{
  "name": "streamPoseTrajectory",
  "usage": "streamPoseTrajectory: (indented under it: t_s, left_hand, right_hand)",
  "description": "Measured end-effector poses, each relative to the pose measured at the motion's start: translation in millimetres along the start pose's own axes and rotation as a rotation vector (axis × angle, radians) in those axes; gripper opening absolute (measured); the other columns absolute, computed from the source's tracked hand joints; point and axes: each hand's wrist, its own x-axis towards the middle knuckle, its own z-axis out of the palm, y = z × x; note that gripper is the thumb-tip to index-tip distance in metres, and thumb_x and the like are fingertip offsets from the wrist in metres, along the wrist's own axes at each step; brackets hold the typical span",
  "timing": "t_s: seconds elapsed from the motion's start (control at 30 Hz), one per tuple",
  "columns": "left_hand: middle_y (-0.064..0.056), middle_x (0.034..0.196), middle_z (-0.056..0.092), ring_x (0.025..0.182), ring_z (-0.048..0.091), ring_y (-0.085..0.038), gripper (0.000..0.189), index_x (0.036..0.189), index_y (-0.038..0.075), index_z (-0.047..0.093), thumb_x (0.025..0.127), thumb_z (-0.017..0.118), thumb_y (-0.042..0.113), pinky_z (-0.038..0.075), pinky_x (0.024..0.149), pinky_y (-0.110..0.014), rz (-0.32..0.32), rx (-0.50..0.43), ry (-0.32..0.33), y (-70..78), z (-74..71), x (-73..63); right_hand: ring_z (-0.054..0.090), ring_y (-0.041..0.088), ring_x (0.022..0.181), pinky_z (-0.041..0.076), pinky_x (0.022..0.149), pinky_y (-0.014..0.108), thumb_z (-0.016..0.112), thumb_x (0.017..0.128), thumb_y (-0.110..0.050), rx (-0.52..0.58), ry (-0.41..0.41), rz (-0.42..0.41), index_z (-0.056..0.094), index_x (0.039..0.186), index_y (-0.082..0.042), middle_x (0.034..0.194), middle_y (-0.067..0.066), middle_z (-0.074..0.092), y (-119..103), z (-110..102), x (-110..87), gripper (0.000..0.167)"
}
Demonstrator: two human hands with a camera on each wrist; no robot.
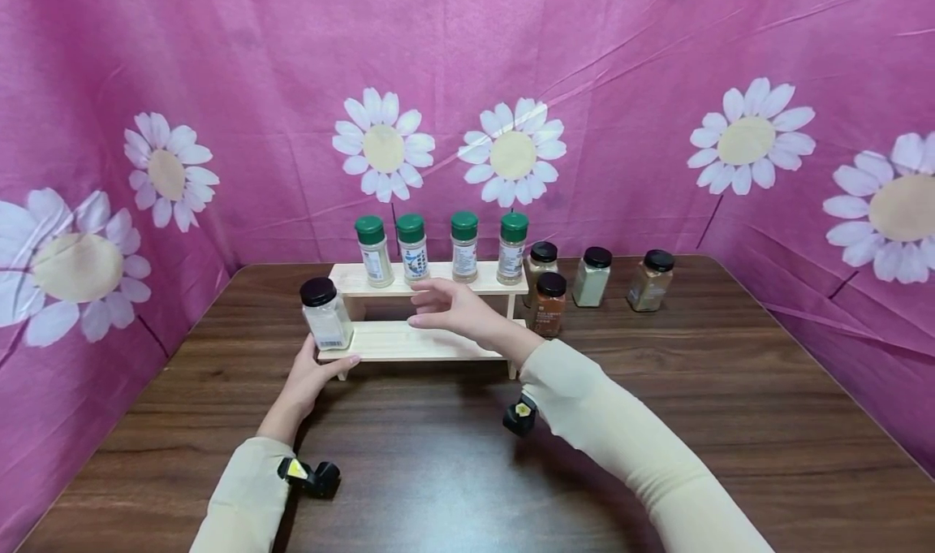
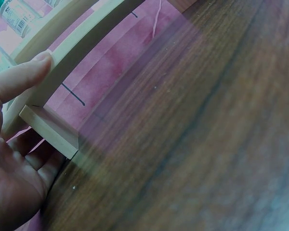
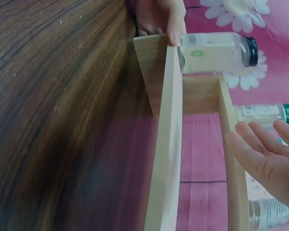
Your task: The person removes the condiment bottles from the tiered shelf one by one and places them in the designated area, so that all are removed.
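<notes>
Pink flowered backdrop (image 1: 628, 90) across the upper half of the frame; dark wood-grain bench (image 1: 409, 464) below. Two-tier wooden rack (image 1: 409, 342) stands at frame centre, its lower left end held in the left grip (image 1: 314, 374): thumb over the front edge, fingers around the end leg.

Right grip (image 1: 460, 313) over the middle of the lower tier, half open, holding nothing; cannot tell whether fingertips touch the upper tier's edge.

Clear jar (image 1: 327, 321), black-lidded, upright on the lower tier's left end, just beside the left grip. Four more black-lidded jars (image 1: 592, 283) right of centre on the bench, one red-brown. Four green-capped shakers (image 1: 464, 252) along the upper tier.

Right forearm enters lower right, crossing before the rack's right end; fingers point left, thumb apart. Left forearm rises from lower left.
</notes>
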Motion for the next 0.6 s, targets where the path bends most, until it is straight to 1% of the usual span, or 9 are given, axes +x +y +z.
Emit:
streamPoseTrajectory:
  t_s: [0.1, 0.2, 0.4, 0.6]
  left_hand:
    - [-0.014, 0.130, 0.030, 0.115, 0.026, -0.021, 0.076, 0.132, 0.004, 0.022, 0.071, 0.068, 0.005, 0.016, 0.096, -0.034, -0.049, -0.006, -0.001, 3.4, 0.4, 0.0]
    - [-0.013, 0.130, 0.030, 0.115, 0.026, -0.019, 0.075, 0.132, 0.004, 0.021, 0.072, 0.067, 0.003, 0.017, 0.096, -0.033, -0.067, -0.010, -0.004, 5.6, 0.8, -1.1]
    - [-0.014, 0.129, 0.031, 0.114, 0.027, -0.021, 0.075, 0.131, 0.002, 0.023, 0.072, 0.068, 0.005, 0.018, 0.095, -0.034, -0.059, 0.000, -0.004, 2.2, -0.1, 0.2]
    - [-0.013, 0.128, 0.032, 0.113, 0.028, -0.021, 0.075, 0.130, 0.003, 0.025, 0.070, 0.069, 0.008, 0.019, 0.095, -0.035, -0.039, 0.000, -0.005, -0.8, -0.6, 1.6]
  right_hand:
    - [0.053, 0.024, 0.097, 0.042, 0.079, 0.027, 0.065, 0.076, -0.005, -0.015, -0.003, -0.001, 0.040, 0.125, 0.002, 0.113, 0.018, 0.051, -1, 9, 5.8, 0.055]
    - [0.054, 0.020, 0.096, 0.042, 0.079, 0.025, 0.065, 0.076, -0.006, -0.035, 0.010, -0.011, 0.041, 0.123, 0.002, 0.111, 0.016, 0.053, -1, 18, 10.4, 0.054]
    - [0.053, 0.018, 0.096, 0.041, 0.078, 0.023, 0.067, 0.075, -0.008, -0.053, 0.051, -0.024, 0.044, 0.122, 0.002, 0.110, 0.015, 0.054, 0, 33, 19.4, 0.053]
    - [0.053, 0.019, 0.096, 0.040, 0.079, 0.022, 0.068, 0.073, -0.010, -0.101, 0.078, -0.036, 0.044, 0.123, 0.000, 0.110, 0.015, 0.053, 2, 44, 29.8, 0.056]
